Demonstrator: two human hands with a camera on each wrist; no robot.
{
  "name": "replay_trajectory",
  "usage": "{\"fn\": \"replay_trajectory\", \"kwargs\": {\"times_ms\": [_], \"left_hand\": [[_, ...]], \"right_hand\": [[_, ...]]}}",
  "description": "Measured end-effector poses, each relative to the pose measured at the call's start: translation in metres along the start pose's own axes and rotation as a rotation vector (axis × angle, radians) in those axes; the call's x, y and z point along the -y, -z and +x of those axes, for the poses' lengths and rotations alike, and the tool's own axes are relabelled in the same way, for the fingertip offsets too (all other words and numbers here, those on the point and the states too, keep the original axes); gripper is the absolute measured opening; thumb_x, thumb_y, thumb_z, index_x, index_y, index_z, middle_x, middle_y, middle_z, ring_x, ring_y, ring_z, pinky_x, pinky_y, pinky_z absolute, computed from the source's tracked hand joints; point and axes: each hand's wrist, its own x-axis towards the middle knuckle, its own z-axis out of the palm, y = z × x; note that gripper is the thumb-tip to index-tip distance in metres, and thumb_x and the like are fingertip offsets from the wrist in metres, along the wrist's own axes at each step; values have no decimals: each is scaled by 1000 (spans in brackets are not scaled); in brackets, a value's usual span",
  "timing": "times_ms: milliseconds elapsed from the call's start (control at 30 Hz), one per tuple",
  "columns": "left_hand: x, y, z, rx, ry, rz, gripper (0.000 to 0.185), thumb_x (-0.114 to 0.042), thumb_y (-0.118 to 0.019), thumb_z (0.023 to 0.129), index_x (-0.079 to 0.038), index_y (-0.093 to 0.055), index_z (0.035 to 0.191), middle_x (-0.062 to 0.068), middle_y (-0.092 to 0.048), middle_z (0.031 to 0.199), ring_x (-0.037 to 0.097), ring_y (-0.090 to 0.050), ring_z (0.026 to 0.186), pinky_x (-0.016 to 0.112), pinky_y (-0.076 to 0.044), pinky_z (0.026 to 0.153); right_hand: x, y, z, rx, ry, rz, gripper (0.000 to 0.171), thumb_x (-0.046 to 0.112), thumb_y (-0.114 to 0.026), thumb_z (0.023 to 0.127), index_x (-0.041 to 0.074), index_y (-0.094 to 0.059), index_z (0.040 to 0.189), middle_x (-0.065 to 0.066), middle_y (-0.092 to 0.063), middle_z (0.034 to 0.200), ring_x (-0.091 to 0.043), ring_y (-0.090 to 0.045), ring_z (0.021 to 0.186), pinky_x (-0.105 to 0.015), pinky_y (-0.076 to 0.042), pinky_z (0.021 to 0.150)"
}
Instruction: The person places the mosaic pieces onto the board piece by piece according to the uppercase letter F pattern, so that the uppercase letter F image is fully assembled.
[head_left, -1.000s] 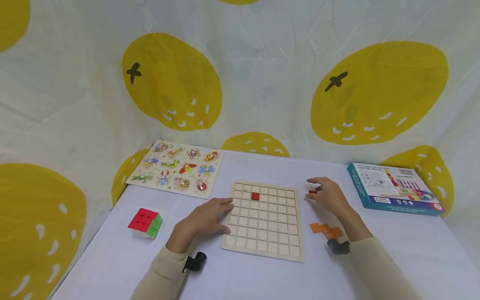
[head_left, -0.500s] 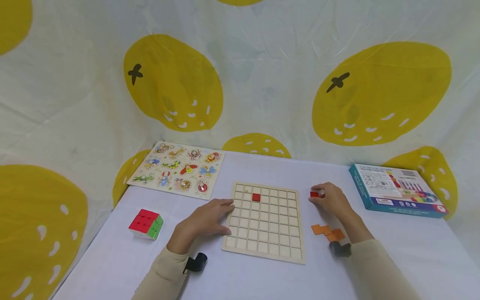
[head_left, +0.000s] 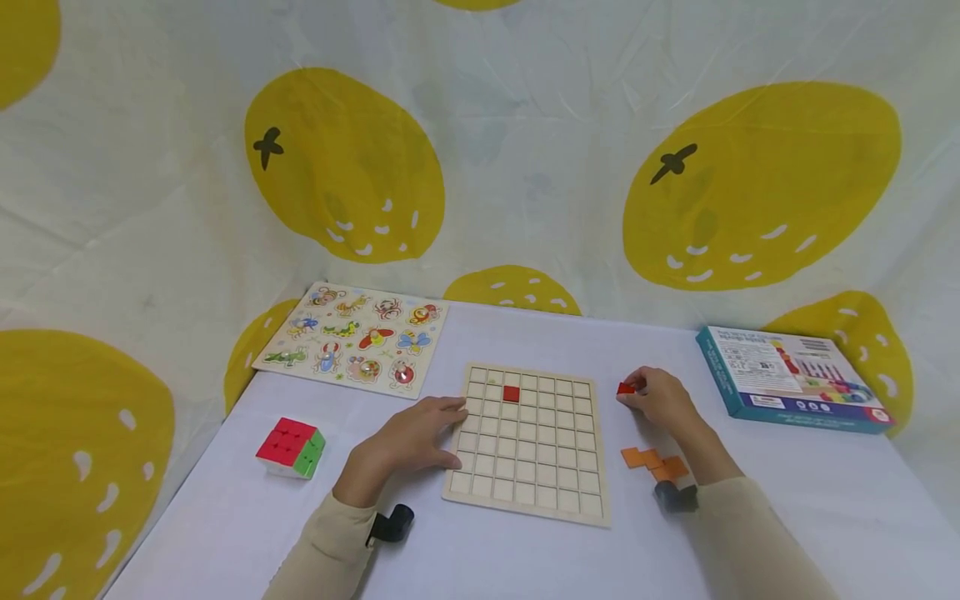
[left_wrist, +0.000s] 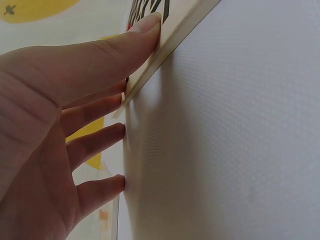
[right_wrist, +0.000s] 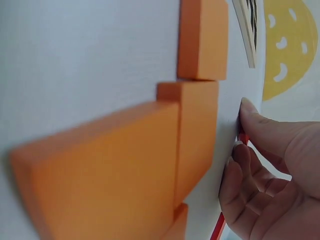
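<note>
A wooden grid board (head_left: 517,517) lies mid-table, with one red square tile (head_left: 511,393) in a cell near its far edge. My left hand (head_left: 412,437) rests at the board's left side, fingers spread; in the left wrist view its thumb (left_wrist: 145,30) lies on the board's edge. Right of the board, my right hand (head_left: 663,402) pinches another red square tile (head_left: 625,388) between thumb and fingers, close over the table. The right wrist view shows that tile mostly hidden by the fingers. Several orange square tiles (head_left: 651,461) lie overlapping near the right wrist.
An insect puzzle board (head_left: 348,337) lies at the back left, with a red, green and white puzzle cube (head_left: 291,447) in front of it. A toy box (head_left: 795,379) is at the back right. Below the right hand shows a further red edge (right_wrist: 218,227).
My right hand has come down and its thumb and fingers have drawn together on the red tile, which now appears tilted. The left hand and the board have stayed in place.
</note>
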Motion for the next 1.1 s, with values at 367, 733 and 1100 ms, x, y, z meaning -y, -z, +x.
{"fn": "replay_trajectory", "kwargs": {"times_ms": [367,733,1100], "left_hand": [[2,-1,1,-4,-1,14,76,-36,-87,79,-10,-59,144,5,-47,160,29,-44,149,47,-40,121],[0,-1,1,1,2,5,76,-36,-88,78,-10,-59,144,5,-48,160,29,-44,149,47,-40,121],[0,-1,1,10,16,6,76,-35,-87,80,-12,-57,146,3,-46,161,28,-42,150,46,-39,122]], "right_hand": [[11,-3,-9,-86,51,-54,29,19,-71,96,2,-61,117,-19,-67,110,-32,-58,99,-45,-56,89],[15,-8,-18,-143,71,-62,34,12,-76,91,1,-68,122,-22,-68,118,-35,-61,103,-49,-59,96],[20,-7,-32,-121,89,64,43,16,-75,92,5,-67,132,-22,-65,127,-33,-64,104,-37,-62,84]]}}
